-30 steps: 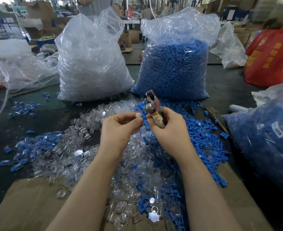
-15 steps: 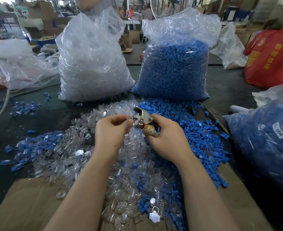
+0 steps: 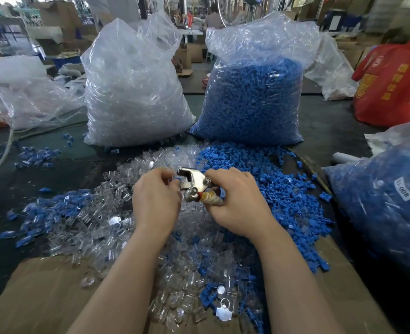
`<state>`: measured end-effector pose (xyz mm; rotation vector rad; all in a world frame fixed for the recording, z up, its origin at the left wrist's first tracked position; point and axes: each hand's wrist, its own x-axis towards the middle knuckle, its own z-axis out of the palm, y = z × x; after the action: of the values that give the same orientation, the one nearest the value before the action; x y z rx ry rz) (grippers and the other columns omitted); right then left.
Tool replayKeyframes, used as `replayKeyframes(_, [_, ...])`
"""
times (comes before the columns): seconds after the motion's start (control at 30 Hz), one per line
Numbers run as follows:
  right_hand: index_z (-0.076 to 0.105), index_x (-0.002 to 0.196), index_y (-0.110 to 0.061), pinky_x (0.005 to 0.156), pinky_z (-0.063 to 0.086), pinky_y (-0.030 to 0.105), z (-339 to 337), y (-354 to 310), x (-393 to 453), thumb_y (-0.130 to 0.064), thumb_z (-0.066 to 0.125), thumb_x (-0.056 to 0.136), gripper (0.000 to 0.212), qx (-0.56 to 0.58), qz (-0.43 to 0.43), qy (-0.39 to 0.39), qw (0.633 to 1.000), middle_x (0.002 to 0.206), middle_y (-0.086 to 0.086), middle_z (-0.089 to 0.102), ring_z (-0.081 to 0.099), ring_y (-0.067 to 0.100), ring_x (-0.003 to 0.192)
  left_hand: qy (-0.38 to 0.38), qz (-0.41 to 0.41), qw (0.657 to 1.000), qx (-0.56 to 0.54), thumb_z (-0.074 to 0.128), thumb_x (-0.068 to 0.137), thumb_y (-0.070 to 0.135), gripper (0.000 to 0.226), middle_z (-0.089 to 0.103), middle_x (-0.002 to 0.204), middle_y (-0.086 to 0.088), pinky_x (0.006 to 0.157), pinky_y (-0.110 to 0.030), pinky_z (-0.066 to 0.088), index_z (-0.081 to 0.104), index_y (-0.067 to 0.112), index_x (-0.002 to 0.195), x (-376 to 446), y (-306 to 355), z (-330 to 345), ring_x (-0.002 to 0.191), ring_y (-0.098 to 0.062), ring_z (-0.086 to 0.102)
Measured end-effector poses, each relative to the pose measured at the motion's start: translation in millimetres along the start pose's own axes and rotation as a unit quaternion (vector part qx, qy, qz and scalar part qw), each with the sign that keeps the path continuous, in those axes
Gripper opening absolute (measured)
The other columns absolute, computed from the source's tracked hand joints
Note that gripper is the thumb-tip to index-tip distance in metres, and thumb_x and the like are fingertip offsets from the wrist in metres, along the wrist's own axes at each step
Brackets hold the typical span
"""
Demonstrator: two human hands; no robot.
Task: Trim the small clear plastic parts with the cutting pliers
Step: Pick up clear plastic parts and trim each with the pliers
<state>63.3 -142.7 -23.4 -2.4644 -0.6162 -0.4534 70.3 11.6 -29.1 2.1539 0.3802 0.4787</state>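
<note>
Clear plastic parts (image 3: 117,220) lie heaped at frame centre beneath both hands; right hand (image 3: 237,203) grips the cutting pliers (image 3: 194,183), head pointing left, likely to meet the left hand (image 3: 155,201), fingers curled; what they pinch I cannot tell.

Place: factory floor | Evidence: 2 bulk part sacks (image 3: 136,92) (clear, blue), stacked cartons (image 3: 61,13)

The cutting pliers (image 3: 193,183) are shiny bare metal with a tape-wrapped handle. Around them lie glossy clear plastic parts (image 3: 107,213) and matt blue plastic pieces (image 3: 278,189); below, matt brown cardboard (image 3: 42,292).
</note>
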Motion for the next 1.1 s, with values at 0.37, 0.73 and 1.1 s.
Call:
replayKeyframes(0.37, [0.05, 0.086, -0.039, 0.076, 0.022, 0.03, 6, -12, 2, -0.028, 0.062, 0.072, 0.021, -0.022, -0.035, -0.077, 0.996, 0.072, -0.013, 0.049, 0.04, 0.011, 0.078, -0.067, -0.288, 0.882, -0.366, 0.052, 0.087, 0.005, 0.016, 0.068, 0.067, -0.006, 0.054, -0.03, 0.048, 0.068, 0.009, 0.089, 10, 0, -6, 0.055, -0.019, 0.061])
replayKeyframes(0.73, [0.063, 0.095, -0.035, 0.081, 0.026, 0.032, 4, -8, 1, -0.025, 0.067, 0.071, 0.026, -0.108, -0.013, -0.008, 0.994, 0.072, -0.016, 0.04, 0.038, 0.013, 0.079, -0.086, -0.184, 0.954, -0.222, 0.054, 0.088, -0.005, 0.023, 0.07, 0.091, -0.017, 0.079, -0.059, 0.057, 0.064, 0.016, 0.088, 8, -3, -5, 0.083, -0.039, 0.069])
replayKeyframes(1.1, [0.06, 0.097, -0.028, 0.084, 0.024, 0.034, 2, -1, 1, -0.03, 0.051, 0.071, 0.027, -0.086, 0.055, 0.078, 0.992, 0.076, -0.012, 0.043, 0.036, 0.015, 0.08, -0.103, -0.056, 0.939, -0.322, 0.067, 0.088, -0.001, 0.015, 0.075, 0.082, -0.005, 0.065, -0.023, 0.053, 0.072, 0.013, 0.089, 3, 9, -5, 0.073, -0.014, 0.069])
